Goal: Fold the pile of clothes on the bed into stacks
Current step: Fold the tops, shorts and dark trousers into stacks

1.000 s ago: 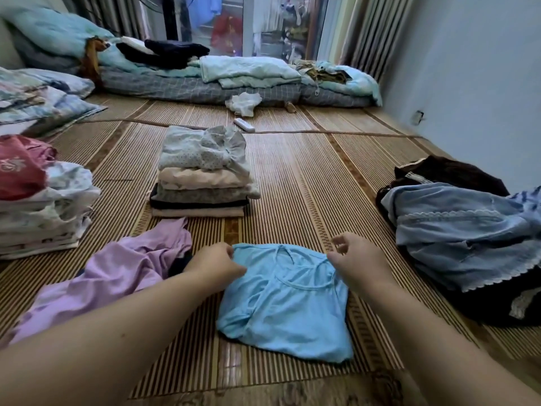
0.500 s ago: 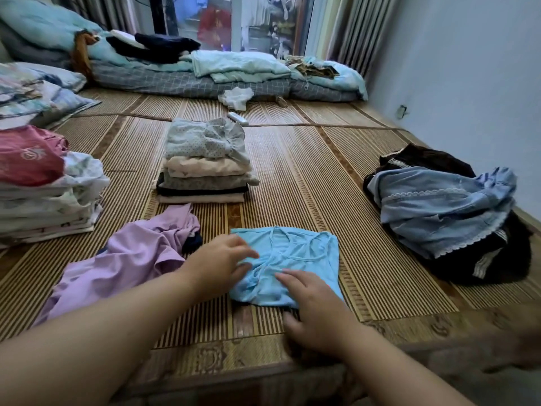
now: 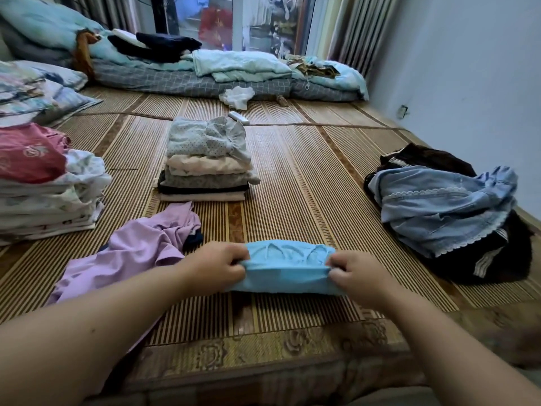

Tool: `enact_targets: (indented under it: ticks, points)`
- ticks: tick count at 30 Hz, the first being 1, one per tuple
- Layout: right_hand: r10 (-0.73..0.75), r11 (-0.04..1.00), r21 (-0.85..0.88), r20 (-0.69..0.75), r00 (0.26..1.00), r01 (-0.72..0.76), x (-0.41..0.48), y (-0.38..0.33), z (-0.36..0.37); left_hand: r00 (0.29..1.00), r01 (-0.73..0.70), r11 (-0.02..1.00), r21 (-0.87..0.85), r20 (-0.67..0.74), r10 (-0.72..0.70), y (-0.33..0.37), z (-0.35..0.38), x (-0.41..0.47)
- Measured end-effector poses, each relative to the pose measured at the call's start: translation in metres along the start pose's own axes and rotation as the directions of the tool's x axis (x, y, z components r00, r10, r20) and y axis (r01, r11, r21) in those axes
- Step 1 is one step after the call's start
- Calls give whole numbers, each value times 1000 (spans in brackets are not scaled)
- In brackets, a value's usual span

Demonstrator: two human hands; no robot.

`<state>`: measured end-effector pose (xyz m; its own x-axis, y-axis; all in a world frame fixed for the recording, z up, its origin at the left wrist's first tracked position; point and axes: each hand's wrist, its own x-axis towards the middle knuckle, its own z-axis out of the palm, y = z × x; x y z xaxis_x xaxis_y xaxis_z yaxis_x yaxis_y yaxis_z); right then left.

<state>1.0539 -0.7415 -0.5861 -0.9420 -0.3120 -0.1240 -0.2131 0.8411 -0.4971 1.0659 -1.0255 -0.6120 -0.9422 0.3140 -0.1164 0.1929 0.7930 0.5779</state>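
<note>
A light blue top [image 3: 285, 268], folded into a narrow band, lies on the bamboo mat near the bed's front edge. My left hand [image 3: 218, 268] pinches its left end and my right hand [image 3: 355, 272] pinches its right end. A crumpled lilac garment [image 3: 131, 253] lies to the left with something dark under it. Behind the blue top stands a neat stack of folded clothes [image 3: 206, 168]. A second, taller folded stack [image 3: 44, 194] with a red piece on top sits at the far left. An unfolded heap of blue and dark clothes [image 3: 448, 212] lies at the right.
The bamboo mat [image 3: 292, 186] covers the bed. Rolled bedding and quilts [image 3: 228, 74] line the far end, pillows [image 3: 38, 89] the back left. A white cloth [image 3: 237, 96] and a small white remote [image 3: 238, 117] lie near the bedding. A wall runs along the right.
The blue top has been folded up from a flat square into a narrow band. Both hands shifted from pressing on it to gripping its two ends.
</note>
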Motion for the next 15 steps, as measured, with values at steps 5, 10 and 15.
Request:
enact_targets:
  ticks: [5, 10, 15]
  points:
    - [121, 955, 288, -145, 982, -75, 55, -12, -14, 942, 172, 919, -354, -213, -258, -5, -9, 34]
    - [173, 985, 52, -226, 959, -165, 83, -2, 14, 844, 483, 872, -80, -224, -488, -14, 2, 55]
    - [100, 976, -189, -49, 994, -107, 67, 12, 47, 796, 605, 778, 166, -154, -586, -22, 8, 47]
